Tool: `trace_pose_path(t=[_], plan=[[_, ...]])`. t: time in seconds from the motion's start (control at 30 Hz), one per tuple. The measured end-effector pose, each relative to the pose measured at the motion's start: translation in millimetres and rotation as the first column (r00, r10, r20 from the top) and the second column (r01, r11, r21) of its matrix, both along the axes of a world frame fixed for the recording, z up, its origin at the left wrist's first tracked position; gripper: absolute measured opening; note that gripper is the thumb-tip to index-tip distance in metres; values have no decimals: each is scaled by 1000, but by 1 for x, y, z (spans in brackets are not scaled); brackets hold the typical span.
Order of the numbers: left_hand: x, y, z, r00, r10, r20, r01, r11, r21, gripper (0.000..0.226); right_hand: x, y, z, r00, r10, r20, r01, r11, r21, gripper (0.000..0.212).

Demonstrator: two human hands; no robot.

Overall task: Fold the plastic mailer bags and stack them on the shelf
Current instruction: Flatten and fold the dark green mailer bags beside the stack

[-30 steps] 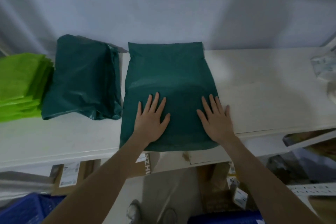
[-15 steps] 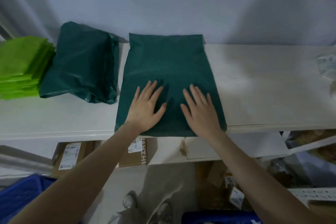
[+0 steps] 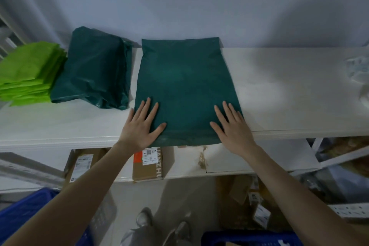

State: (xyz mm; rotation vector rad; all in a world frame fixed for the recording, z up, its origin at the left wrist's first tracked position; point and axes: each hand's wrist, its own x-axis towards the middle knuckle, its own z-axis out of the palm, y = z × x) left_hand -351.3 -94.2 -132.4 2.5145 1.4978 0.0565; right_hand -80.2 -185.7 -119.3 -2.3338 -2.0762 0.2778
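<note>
A dark green plastic mailer bag (image 3: 185, 86) lies flat on the white shelf (image 3: 289, 90), its near edge hanging slightly over the shelf's front. My left hand (image 3: 141, 126) presses flat on the bag's near left corner with fingers spread. On the near right corner my right hand (image 3: 231, 128) presses flat, fingers straight. To the left stands a stack of dark green mailer bags (image 3: 93, 68), and further left a stack of bright green folded bags (image 3: 30, 72).
The grey wall rises behind the shelf. Cardboard boxes with labels (image 3: 147, 164) sit on a lower shelf. Blue crates (image 3: 24, 217) stand on the floor at left and bottom right. A clear plastic item (image 3: 357, 68) lies at the shelf's far right.
My hands have slid apart from the bag's middle to its near corners. The view has shifted slightly.
</note>
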Motion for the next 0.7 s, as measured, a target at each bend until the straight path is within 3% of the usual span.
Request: trace_pose_path(t=[0.07, 0.13, 0.2, 0.3, 0.37, 0.5, 0.6, 0.7], plan=[[-2, -2, 5, 998, -29, 47, 30, 999, -16, 90, 5, -5, 6, 996, 4, -84, -3, 1000, 11, 72], [-8, -7, 8, 981, -172, 86, 170, 985, 36, 92, 11, -11, 13, 995, 56, -87, -52, 998, 41, 75], [-12, -14, 10, 940, -341, 20, 338, 937, 86, 96, 17, -17, 14, 990, 133, -43, -132, 991, 28, 84], [-10, -23, 5, 899, -415, -140, 429, 898, 98, 102, 20, -26, 6, 962, 264, 69, -260, 964, -58, 99], [-9, -24, 6, 926, -376, -33, 378, 920, 100, 81, 20, -30, 1, 951, 290, 107, -288, 957, -31, 95], [-16, -20, 18, 914, -338, 223, 321, 941, 111, 36, 21, -34, 13, 978, 187, -95, -177, 978, 109, 75], [-26, -16, 27, 908, -311, 282, 272, 947, 168, 37, 27, -38, 22, 981, 118, -156, -99, 987, 123, 65], [-34, -4, 34, 898, -173, 404, 107, 978, 180, 34, 37, -37, 26, 965, 42, -257, 23, 969, 245, 45]])
